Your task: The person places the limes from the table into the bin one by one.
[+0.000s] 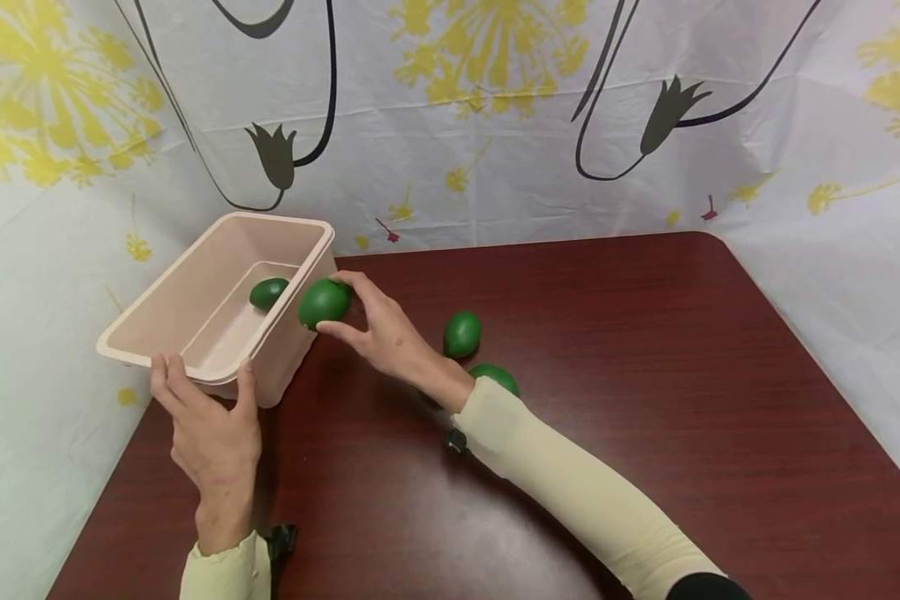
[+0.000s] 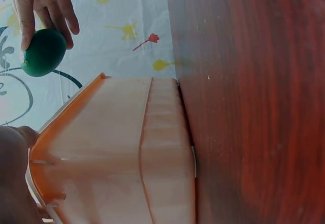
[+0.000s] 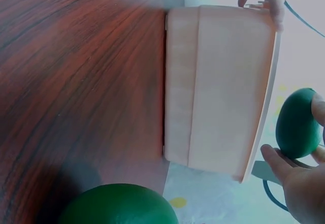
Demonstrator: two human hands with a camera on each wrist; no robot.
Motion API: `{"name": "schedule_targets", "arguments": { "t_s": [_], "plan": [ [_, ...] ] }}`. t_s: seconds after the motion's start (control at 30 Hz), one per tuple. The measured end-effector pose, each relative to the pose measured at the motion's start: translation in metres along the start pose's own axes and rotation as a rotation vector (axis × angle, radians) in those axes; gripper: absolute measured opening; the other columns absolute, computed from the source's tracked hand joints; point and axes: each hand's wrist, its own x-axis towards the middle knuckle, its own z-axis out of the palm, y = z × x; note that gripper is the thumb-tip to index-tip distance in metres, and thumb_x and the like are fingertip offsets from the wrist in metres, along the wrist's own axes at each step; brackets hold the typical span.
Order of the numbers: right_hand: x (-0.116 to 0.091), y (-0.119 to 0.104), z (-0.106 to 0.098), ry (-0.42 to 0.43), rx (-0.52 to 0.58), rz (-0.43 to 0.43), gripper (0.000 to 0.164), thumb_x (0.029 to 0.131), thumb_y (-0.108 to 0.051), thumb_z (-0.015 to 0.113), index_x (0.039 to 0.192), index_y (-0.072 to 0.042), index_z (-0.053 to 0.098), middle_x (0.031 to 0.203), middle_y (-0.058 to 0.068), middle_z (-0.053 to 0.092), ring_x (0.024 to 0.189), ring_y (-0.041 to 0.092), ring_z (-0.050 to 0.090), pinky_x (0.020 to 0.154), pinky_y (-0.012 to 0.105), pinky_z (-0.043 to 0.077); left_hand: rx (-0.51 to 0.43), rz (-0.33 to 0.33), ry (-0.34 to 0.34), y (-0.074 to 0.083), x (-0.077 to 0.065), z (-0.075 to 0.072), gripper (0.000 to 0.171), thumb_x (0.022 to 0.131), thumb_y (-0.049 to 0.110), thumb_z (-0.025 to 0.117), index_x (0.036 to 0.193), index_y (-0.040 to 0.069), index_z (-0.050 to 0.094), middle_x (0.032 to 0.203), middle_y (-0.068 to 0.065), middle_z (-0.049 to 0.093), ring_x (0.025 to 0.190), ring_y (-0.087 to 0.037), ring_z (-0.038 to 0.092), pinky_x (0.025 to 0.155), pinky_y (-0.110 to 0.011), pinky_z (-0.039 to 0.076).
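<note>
**Early going: one in, one held, two outside**

Behind the tub hangs a printed cloth (image 1: 525, 167); beneath it is a wood-grained table (image 1: 645, 417). The pale pink plastic tub (image 1: 279, 367) stands upright and looks far from full.

The cream right sleeve (image 1: 570, 475) reaches in from the tub's right. At the tub's near end, the left hand (image 1: 217, 437) rests on the rim, thumb and fingers spread apart, probably to steady it. The right hand (image 1: 390, 337) is beside the tub's right wall, thumb and fingers pinching a smooth green fruit (image 1: 324, 303). That fruit is above rim level and seems not yet inside.

Done so far, judging by the layout: one green oval fruit (image 1: 268, 293) lies on the tub's floor. Left outside, on the tub's right, are an uncovered oval fruit (image 1: 462, 335) and a partly hidden fruit (image 1: 495, 377), the latter behind the sleeve. Whether the arm covers any more, I cannot tell.
</note>
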Motion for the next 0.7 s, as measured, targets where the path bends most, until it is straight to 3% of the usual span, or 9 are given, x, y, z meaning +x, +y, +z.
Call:
{"name": "schedule_targets", "arguments": {
  "t_s": [0.43, 0.7],
  "plan": [
    [0.006, -0.007, 0.008, -0.014, -0.009, -0.030, 0.061, 0.098, -0.028, 0.072, 0.150, -0.015, 0.043, 0.145, 0.004, 0.057, 0.129, 0.015, 0.061, 0.110, 0.026, 0.048, 0.008, 0.009, 0.003, -0.002, 0.001, 0.002, 0.084, 0.097, 0.064, 0.057, 0.159, 0.012, 0.033, 0.172, -0.001, 0.027, 0.097, -0.057, 0.063, 0.070, -0.070, 0.043],
    [0.013, -0.013, 0.016, -0.031, -0.013, -0.076, 0.060, 0.099, -0.026, 0.072, 0.150, -0.011, 0.044, 0.141, 0.006, 0.058, 0.115, 0.016, 0.061, 0.100, 0.020, 0.048, 0.010, 0.011, 0.011, -0.002, 0.001, 0.002, 0.085, 0.097, 0.064, 0.057, 0.159, 0.011, 0.033, 0.171, -0.002, 0.028, 0.098, -0.058, 0.064, 0.070, -0.071, 0.043]
  ]
}}
